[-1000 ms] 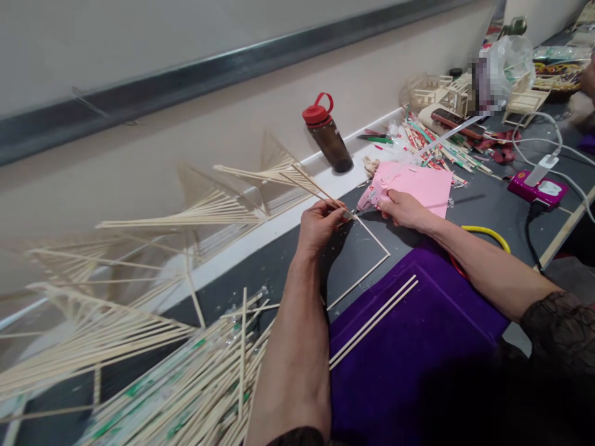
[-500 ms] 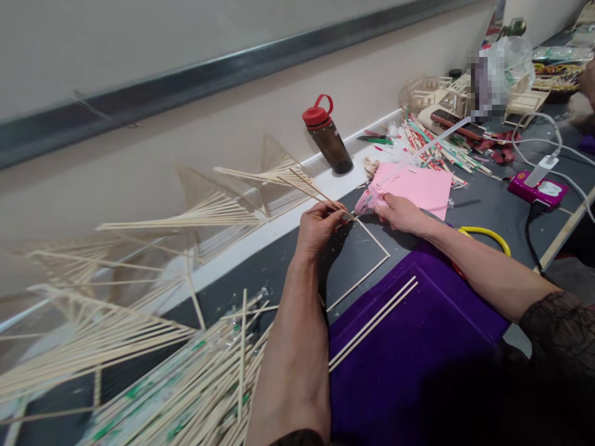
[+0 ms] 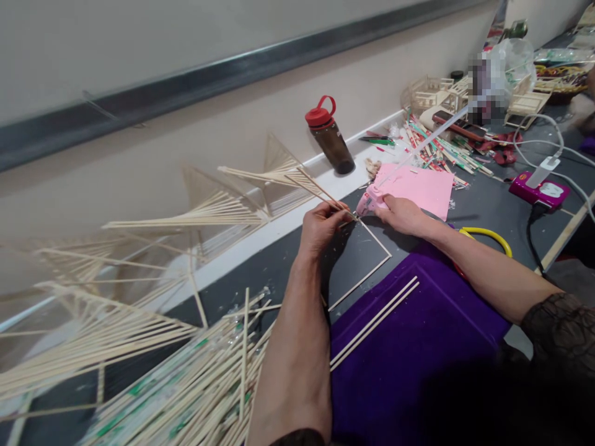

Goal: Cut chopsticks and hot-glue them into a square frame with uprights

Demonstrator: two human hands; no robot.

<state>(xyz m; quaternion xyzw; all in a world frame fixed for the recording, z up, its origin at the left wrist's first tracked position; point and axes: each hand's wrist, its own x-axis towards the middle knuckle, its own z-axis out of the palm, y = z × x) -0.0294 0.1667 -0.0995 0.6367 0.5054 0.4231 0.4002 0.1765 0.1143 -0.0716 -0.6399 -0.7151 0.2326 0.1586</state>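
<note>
My left hand (image 3: 323, 229) is closed, pinching thin wooden sticks (image 3: 312, 188) near one end. From that end, joined sticks (image 3: 374, 238) run to a corner and back along the grey table. My right hand (image 3: 400, 214) is wrapped round a pink hot glue gun (image 3: 370, 199), its nozzle close to the stick ends by my left fingertips. A long translucent glue stick (image 3: 432, 136) juts out of the gun's back. Whether the nozzle touches the wood, I cannot tell. Two loose sticks (image 3: 374, 322) lie on a purple surface (image 3: 418, 365) in front of me.
Left of my forearm lie a heap of wooden sticks (image 3: 199, 378) and fan-shaped stick structures (image 3: 125, 322). A red-capped bottle (image 3: 332, 139) stands by the wall. Pink paper (image 3: 425, 189) lies behind my right hand. A purple power adapter (image 3: 539, 189) with cables sits at right.
Both hands hold nearly the same pose at the stick joint. The whole view has shifted slightly; the glue gun appears tilted a little differently.
</note>
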